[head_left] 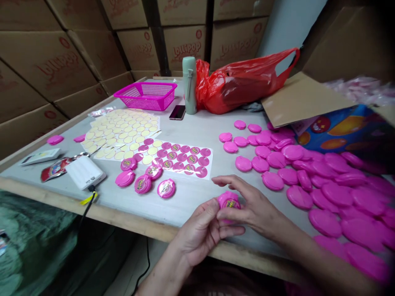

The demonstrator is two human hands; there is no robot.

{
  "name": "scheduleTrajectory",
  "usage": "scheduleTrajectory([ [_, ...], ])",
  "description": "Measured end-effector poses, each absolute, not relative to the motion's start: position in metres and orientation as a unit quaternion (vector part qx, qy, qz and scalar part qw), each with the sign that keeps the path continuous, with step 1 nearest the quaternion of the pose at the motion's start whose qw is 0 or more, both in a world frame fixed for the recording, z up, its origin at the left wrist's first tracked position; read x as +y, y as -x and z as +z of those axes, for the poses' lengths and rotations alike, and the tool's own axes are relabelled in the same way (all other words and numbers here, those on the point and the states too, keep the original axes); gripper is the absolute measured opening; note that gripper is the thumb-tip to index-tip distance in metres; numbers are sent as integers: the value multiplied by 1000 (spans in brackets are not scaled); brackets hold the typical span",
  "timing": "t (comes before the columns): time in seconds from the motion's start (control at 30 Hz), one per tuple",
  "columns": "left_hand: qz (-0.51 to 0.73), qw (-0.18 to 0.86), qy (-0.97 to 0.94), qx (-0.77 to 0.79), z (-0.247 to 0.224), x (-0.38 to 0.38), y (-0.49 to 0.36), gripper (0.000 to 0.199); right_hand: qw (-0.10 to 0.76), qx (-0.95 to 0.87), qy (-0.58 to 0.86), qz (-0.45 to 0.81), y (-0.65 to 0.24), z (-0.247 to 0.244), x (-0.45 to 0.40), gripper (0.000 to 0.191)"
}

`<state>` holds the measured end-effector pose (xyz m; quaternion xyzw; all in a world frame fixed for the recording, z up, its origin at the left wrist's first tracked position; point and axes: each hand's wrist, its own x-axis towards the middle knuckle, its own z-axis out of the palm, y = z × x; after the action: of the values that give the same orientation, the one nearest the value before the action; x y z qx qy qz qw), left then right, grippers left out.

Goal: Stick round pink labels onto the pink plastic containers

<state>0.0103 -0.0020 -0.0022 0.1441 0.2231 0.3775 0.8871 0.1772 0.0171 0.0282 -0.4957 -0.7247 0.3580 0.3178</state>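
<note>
My left hand (202,230) is closed on a pink round plastic case (228,201) with a printed label on its lid, near the front edge of the table. My right hand (251,201) is at the case too, its thumb lying across the front of the label. Its index finger is raised and bent above the case; its other fingers are partly hidden. Left of my hands lies a labelled case (166,188), beside several more pink cases (142,183). Behind them is a sheet of round pink stickers (185,158), with gaps where pale backing shows.
Many pink cases (308,176) are heaped at right before an open carton (308,98). Used sticker sheets (123,127), a white power bank (85,172) with cable, a pink basket (145,96), phone (177,112), green flask (189,86) and red bag (240,84) occupy the table.
</note>
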Motion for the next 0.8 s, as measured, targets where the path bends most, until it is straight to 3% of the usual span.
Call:
scheduleTrajectory([
  [0.13, 361, 894, -143, 225, -2, 0, -9, 41, 226, -787, 473, 326, -190, 30, 18, 110],
  [0.2, 356, 896, -135, 231, -3, 1, -8, 47, 214, -777, 474, 355, -197, 33, 18, 115],
  [0.3, 359, 893, -128, 240, -4, 1, -7, 48, 241, -718, 484, 438, -202, 33, 19, 97],
  [0.4, 359, 894, -144, 227, -6, 0, -7, 52, 222, -725, 482, 439, -207, 27, 20, 75],
  [0.53, 386, 878, -167, 227, -13, -1, -8, 58, 195, -729, 467, 462, -214, 15, 23, 80],
  [0.67, 416, 869, -174, 202, -25, 0, -19, 47, 243, -647, 521, 502, -211, 3, 30, 48],
  [0.8, 428, 861, -182, 208, -24, 4, -21, 64, 244, -628, 521, 523, -211, -6, 42, 47],
])
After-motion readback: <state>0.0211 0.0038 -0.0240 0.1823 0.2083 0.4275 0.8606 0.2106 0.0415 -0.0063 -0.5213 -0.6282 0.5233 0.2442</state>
